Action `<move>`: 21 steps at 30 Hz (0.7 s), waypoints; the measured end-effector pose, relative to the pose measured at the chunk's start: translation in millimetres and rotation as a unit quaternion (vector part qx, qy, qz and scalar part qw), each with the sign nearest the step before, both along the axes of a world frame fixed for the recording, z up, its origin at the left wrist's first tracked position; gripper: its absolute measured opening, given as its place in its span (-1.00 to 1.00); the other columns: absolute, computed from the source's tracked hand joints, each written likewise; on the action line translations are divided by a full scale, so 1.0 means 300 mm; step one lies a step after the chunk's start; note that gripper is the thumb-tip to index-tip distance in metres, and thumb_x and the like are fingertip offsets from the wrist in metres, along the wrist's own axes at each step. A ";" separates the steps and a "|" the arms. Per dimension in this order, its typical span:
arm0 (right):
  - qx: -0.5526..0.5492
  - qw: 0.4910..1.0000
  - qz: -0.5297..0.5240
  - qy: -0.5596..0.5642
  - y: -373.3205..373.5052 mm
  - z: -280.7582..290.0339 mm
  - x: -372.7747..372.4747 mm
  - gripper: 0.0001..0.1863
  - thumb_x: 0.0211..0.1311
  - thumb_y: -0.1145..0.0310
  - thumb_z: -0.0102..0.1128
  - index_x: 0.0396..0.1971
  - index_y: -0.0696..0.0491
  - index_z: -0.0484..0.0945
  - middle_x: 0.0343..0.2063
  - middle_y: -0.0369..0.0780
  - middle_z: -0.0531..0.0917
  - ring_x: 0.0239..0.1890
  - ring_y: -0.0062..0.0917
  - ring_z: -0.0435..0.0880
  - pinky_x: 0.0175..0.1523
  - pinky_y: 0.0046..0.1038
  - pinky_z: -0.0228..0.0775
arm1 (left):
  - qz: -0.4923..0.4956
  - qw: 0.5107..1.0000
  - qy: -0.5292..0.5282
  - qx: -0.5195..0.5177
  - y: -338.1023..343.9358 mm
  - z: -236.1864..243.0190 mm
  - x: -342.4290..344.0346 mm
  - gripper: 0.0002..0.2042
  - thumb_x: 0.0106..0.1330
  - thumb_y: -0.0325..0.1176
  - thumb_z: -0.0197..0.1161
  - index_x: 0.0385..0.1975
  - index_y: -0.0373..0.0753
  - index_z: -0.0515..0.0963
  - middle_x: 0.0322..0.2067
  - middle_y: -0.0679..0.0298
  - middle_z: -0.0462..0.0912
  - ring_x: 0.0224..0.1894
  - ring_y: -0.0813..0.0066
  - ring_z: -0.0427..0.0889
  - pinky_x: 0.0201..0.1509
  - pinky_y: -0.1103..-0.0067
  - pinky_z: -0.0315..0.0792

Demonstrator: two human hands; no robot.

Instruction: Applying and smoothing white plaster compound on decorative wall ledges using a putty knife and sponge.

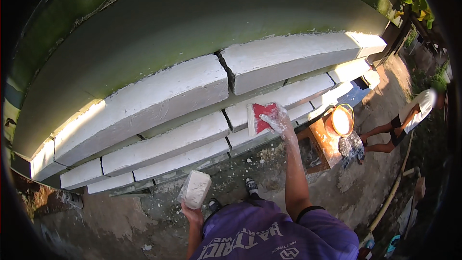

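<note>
My right hand [280, 120], coated in white, grips a red flat plaster spreader [259, 126] with white paste along its left edge. The spreader is against or just in front of a lower white ledge [298, 94]; I cannot tell if it touches. Lower down, my left hand [194, 215] holds a clear plastic tub of white paste [196, 190] from below, fingers partly hidden. Upper white ledges, one at left [159, 94] and one at right [293, 58], run along the wall with a dark gap between them.
A greenish wall [192, 29] rises behind the ledges. At right, a bucket of white mix [342, 121] stands on a wooden table [323, 137], beside a dark plastic bag [352, 147]. Another person [422, 110] is beyond it. White splashes dot the ground [250, 163].
</note>
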State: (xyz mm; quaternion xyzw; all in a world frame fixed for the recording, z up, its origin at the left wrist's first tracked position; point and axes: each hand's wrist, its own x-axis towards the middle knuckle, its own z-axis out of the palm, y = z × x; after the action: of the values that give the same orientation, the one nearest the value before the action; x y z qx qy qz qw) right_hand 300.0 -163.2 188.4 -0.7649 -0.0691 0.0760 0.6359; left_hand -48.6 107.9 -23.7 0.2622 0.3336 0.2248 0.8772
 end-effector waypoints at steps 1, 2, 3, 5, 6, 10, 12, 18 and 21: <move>-0.013 0.999 0.025 0.037 -0.008 0.009 -0.015 -0.63 0.07 0.43 0.38 -0.12 0.13 0.48 -0.43 -0.31 0.62 -0.47 -0.69 0.58 -0.46 -0.60 0.45 | 0.003 1.000 0.016 -0.001 0.001 -0.005 -0.004 -0.48 0.39 0.02 -0.17 0.20 -0.18 0.32 0.16 0.23 0.43 0.20 0.26 0.41 0.23 0.31 0.31; -0.013 0.999 0.027 0.037 -0.012 -0.010 -0.029 -0.63 0.07 0.43 0.38 -0.12 0.13 0.48 -0.43 -0.31 0.62 -0.47 -0.69 0.58 -0.46 -0.60 0.45 | 0.006 0.999 0.031 -0.002 0.002 -0.010 -0.008 -0.48 0.39 0.03 -0.17 0.20 -0.17 0.32 0.16 0.23 0.43 0.20 0.26 0.41 0.23 0.31 0.31; 0.069 0.997 -0.005 0.029 -0.027 -0.036 -0.045 -0.63 0.08 0.44 0.37 -0.12 0.11 0.47 -0.40 -0.31 0.63 -0.46 -0.69 0.59 -0.46 -0.62 0.45 | 0.004 1.000 0.028 -0.003 -0.005 -0.002 -0.001 -0.48 0.39 0.03 -0.17 0.20 -0.17 0.32 0.16 0.23 0.43 0.20 0.26 0.41 0.23 0.31 0.31; 0.167 0.982 -0.084 -0.007 -0.061 -0.112 -0.077 -0.68 0.11 0.48 0.34 -0.13 0.09 0.48 -0.31 -0.32 0.64 -0.35 -0.70 0.62 -0.34 -0.63 0.48 | -0.007 1.000 0.003 -0.003 -0.017 0.022 0.005 -0.48 0.39 0.03 -0.17 0.21 -0.16 0.32 0.17 0.24 0.43 0.20 0.27 0.41 0.23 0.32 0.30; 0.168 0.982 -0.085 -0.008 -0.083 -0.166 -0.097 -0.68 0.11 0.48 0.34 -0.13 0.09 0.48 -0.31 -0.32 0.64 -0.35 -0.70 0.62 -0.34 -0.63 0.48 | -0.008 1.000 0.002 -0.003 -0.016 0.019 0.001 -0.48 0.39 0.03 -0.17 0.21 -0.16 0.32 0.17 0.24 0.43 0.20 0.27 0.41 0.23 0.32 0.30; 0.347 0.904 -0.250 0.012 -0.198 -0.400 -0.131 -0.73 0.19 0.48 0.26 -0.11 0.09 0.48 -0.24 -0.30 0.63 -0.24 -0.63 0.61 -0.16 -0.56 0.49 | 0.013 1.000 0.016 -0.007 -0.015 -0.008 -0.009 -0.48 0.39 0.03 -0.18 0.21 -0.15 0.32 0.17 0.24 0.43 0.21 0.26 0.40 0.22 0.31 0.29; 0.375 0.876 -0.301 0.030 -0.276 -0.476 -0.083 -0.74 0.21 0.48 0.22 -0.09 0.09 0.49 -0.20 -0.28 0.63 -0.21 -0.58 0.62 -0.11 -0.52 0.50 | 0.018 1.000 0.008 -0.014 -0.026 0.000 -0.014 -0.48 0.38 0.03 -0.18 0.21 -0.15 0.32 0.17 0.25 0.43 0.21 0.25 0.39 0.22 0.30 0.29; -0.045 0.869 -0.439 -0.225 -0.504 -0.547 0.192 -0.73 0.29 0.45 0.07 -0.06 0.23 0.44 -0.17 -0.07 0.61 -0.17 -0.33 0.60 -0.05 -0.38 0.42 | 0.022 1.000 0.018 0.000 -0.050 -0.005 0.005 -0.44 0.37 0.06 -0.17 0.24 -0.16 0.29 0.19 0.23 0.40 0.23 0.23 0.38 0.24 0.27 0.27; -0.132 0.890 -0.388 -0.200 -0.400 -0.517 0.223 -0.69 0.28 0.46 0.02 -0.01 0.26 0.45 -0.33 0.01 0.63 -0.32 -0.28 0.62 -0.19 -0.32 0.43 | 0.020 1.000 -0.001 0.009 -0.056 -0.019 0.014 -0.44 0.37 0.06 -0.17 0.24 -0.17 0.29 0.20 0.23 0.40 0.23 0.23 0.37 0.25 0.28 0.27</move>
State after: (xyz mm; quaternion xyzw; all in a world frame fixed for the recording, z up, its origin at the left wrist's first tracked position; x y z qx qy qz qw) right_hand 367.1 -283.1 33.2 -0.8070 0.1184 -0.3225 0.4803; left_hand -44.5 91.0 -29.5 0.2634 0.3359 0.2458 0.8703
